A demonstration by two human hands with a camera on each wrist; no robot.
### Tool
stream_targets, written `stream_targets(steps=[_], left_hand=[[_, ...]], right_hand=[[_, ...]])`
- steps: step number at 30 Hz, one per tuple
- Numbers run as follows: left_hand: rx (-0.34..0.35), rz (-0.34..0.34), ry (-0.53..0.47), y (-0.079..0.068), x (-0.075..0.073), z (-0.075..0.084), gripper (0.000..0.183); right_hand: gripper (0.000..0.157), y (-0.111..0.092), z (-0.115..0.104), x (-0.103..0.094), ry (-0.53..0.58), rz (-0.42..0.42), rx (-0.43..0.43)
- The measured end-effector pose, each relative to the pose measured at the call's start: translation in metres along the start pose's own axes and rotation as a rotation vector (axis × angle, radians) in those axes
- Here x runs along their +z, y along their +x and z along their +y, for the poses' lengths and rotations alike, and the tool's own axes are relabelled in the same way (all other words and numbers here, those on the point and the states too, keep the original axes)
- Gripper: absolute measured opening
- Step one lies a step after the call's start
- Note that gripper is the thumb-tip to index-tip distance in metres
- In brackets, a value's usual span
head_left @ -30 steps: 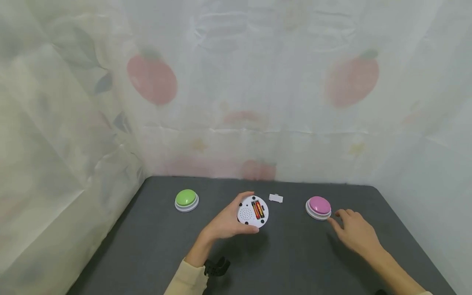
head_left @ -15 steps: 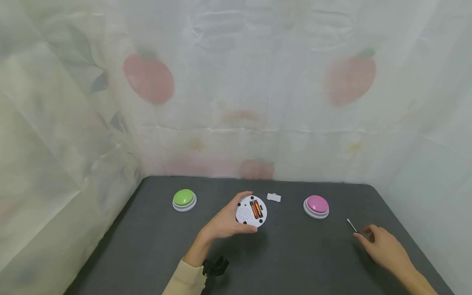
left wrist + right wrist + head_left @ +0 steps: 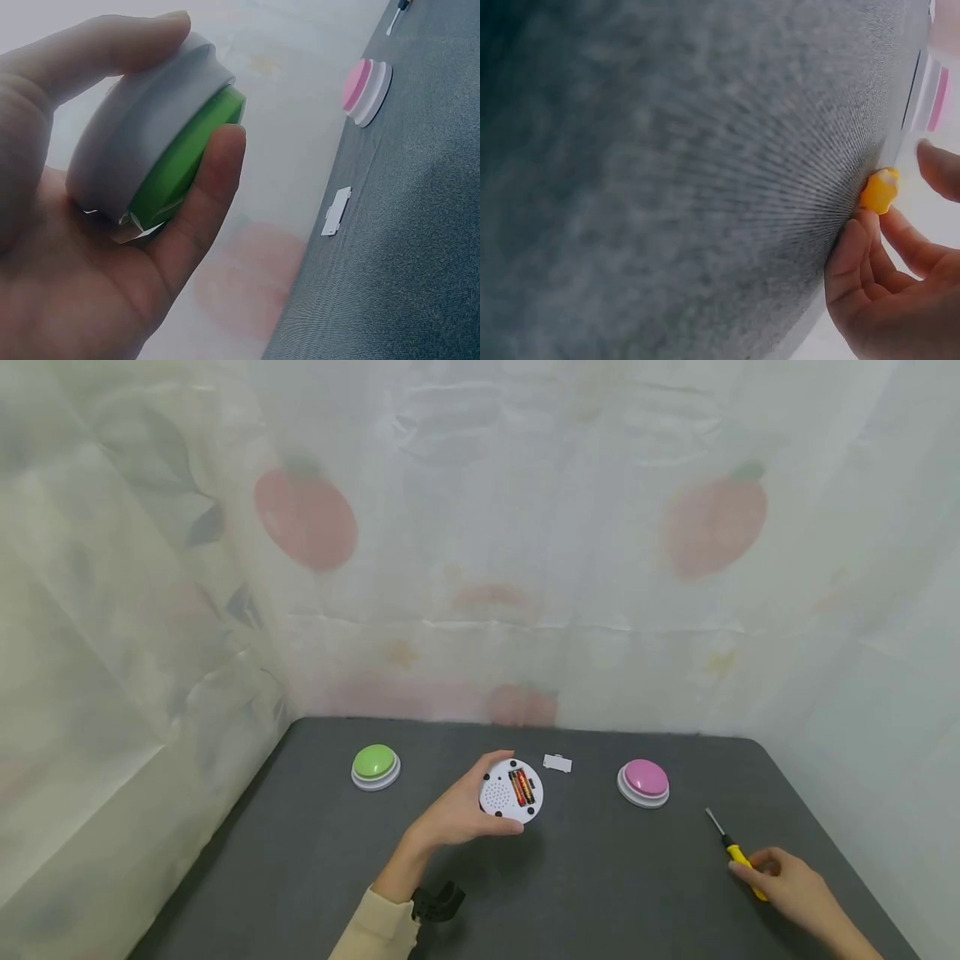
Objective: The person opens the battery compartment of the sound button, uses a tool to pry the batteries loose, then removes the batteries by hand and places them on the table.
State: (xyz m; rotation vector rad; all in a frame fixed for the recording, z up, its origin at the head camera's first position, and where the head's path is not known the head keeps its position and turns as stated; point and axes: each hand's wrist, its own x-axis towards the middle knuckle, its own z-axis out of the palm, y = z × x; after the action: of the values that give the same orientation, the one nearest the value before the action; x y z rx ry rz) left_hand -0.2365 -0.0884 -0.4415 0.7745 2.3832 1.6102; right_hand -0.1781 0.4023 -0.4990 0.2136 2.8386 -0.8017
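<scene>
My left hand (image 3: 456,814) grips a round push button (image 3: 501,795) between thumb and fingers. Its white underside faces the head camera, with two batteries (image 3: 522,786) in an uncovered compartment; the left wrist view shows its green dome (image 3: 180,172). At the table's right side lies a screwdriver (image 3: 738,855) with a yellow handle and a metal shaft pointing away. My right hand (image 3: 798,889) is around the handle's end. In the right wrist view, fingers rest beside the yellow handle (image 3: 880,192) while the thumb (image 3: 939,166) stands apart from it.
A green-topped button (image 3: 375,767) stands at the back left of the dark table (image 3: 600,893), and a pink-topped one (image 3: 645,782) at the right. Between them lies a small white battery cover (image 3: 557,763). Printed curtains (image 3: 517,568) close in the back and sides.
My right hand has moved right and toward me from beside the pink button to the screwdriver's handle end, uncovering the screwdriver. The left hand keeps holding its button in place.
</scene>
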Motion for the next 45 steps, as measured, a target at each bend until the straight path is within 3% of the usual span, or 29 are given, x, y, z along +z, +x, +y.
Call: stream_targets(steps=[11,24,33,38,45], left_hand=[[-0.014,0.000,-0.005,0.000,-0.001,0.000,0.101],[-0.013,0.005,-0.005,-0.001,0.001,0.000,0.101],[-0.013,-0.001,-0.002,0.002,0.003,0.001,0.101],[-0.013,-0.003,0.010,0.003,0.002,0.000,0.101],[-0.015,0.009,-0.016,0.000,0.001,-0.001,0.100]], right_hand=[[0.041,0.008,-0.003,0.002,0.039,-0.032,-0.012],[0.034,0.002,-0.025,-0.001,0.271,-0.043,-0.007],[0.035,-0.002,-0.050,-0.003,0.325,-0.023,-0.049],[0.039,0.000,-0.063,0.005,0.482,-0.061,-0.048],[0.044,0.005,-0.087,0.012,0.676,-0.149,-0.181]])
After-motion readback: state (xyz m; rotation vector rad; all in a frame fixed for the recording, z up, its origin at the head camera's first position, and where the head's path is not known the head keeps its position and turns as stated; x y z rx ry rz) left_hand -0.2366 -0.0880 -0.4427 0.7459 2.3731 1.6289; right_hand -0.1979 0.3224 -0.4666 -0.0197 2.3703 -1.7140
